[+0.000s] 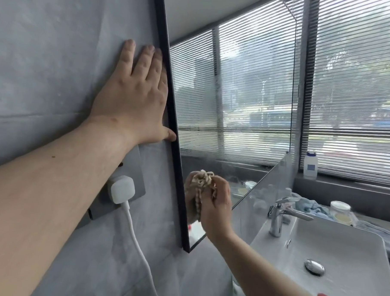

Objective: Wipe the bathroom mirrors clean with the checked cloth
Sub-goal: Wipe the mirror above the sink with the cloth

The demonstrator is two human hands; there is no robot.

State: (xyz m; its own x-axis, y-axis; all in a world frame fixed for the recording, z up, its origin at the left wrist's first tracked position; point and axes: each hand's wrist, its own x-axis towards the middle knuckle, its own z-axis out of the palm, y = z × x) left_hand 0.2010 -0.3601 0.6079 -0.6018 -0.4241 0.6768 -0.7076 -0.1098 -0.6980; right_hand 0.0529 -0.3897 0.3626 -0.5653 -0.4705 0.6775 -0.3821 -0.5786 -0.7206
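We are working on the wiping step itself, low on the black-framed mirror [236,105]. Our right hand [216,204] is pressing the bunched checked cloth [202,181] against the glass near the mirror's bottom corner, just inside the frame. Our left hand [136,93] is lying flat on the grey wall [48,63] at about ten o'clock from the cloth, fingers straight and together, the thumb touching the frame's outer edge; it is holding nothing and seems to be steadying us.

The right fingers are curling round the cloth and gripping it tight. The wad is sitting between our fingertips and the glass, with a tuft sticking out at twelve o'clock above the knuckles and a strip trailing toward six o'clock along the palm. Its reflection is meeting it on the glass, so we judge the cloth is touching the mirror.

Most of the pane, from twelve through to three o'clock of the cloth, is looking hazy and streaked, so we judge the job is far from finished. The next move is calling for firm, overlapping strokes carried upward and outward across that haze, keeping clear of the white plug [122,189] and cable at nine o'clock and the tap [280,216] at three o'clock.
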